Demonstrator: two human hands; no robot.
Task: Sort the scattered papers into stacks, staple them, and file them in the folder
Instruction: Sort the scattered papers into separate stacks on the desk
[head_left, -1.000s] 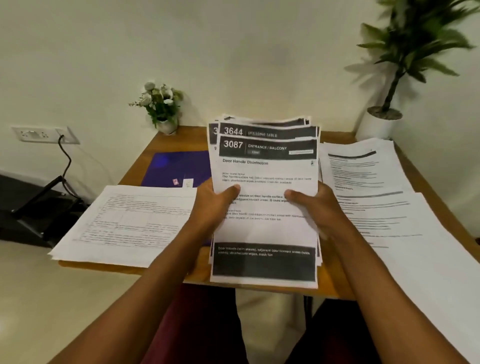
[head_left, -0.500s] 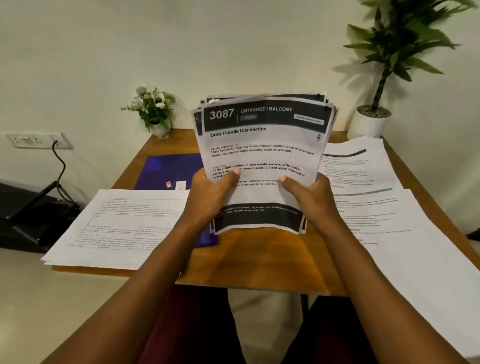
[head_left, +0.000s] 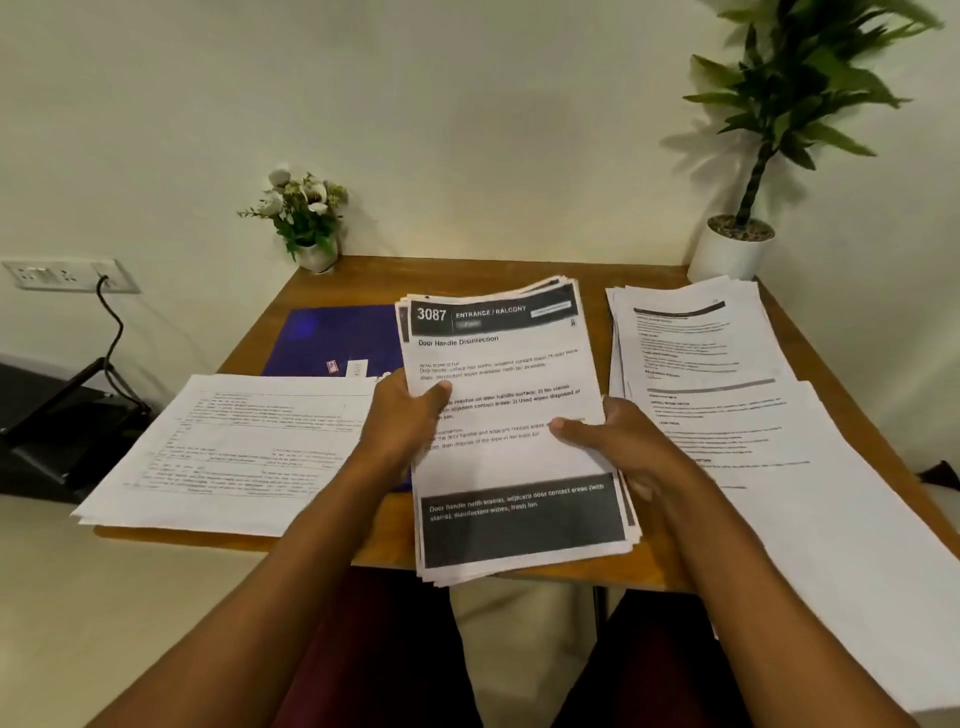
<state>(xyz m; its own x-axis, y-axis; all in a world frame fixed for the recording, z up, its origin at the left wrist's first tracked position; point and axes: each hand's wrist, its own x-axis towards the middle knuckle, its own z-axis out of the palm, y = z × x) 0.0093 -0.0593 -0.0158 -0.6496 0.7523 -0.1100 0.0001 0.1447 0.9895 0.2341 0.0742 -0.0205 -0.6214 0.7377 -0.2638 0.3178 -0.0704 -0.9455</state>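
Centrally, a person's two bare hands hold a thick stack of printed sheets (head_left: 514, 457) over the near middle of a wooden tabletop (head_left: 467, 273); the left hand (head_left: 405, 421) grips the stack's left edge with its thumb laid across the top page; the right hand (head_left: 623, 447) grips the right edge, thumb on top and fingers curled beneath. The top page carries a dark header reading "3087 ENTRANCE / BALCONY", the title "Door Handle Disinfection", and a dark band of white text along its bottom. The sheets are fanned slightly at the upper corner, and the stack's lower edge juts out past the near edge of the tabletop; whether it rests on the wood cannot be told. A blue folder (head_left: 332, 338) lies flat just behind the left hand, partly covered by the held stack. A pile of pages with table-like print (head_left: 234, 447) lies to the left, overhanging the tabletop's left edge; text pages (head_left: 696, 353) lie to the right, with more white sheets (head_left: 841, 530) spread nearer the viewer. A small flower pot (head_left: 309, 223) stands at the far left corner, a tall potted plant (head_left: 748, 171) at the far right; a wall socket (head_left: 62, 273) with a black cable (head_left: 111, 338) sits on the left.
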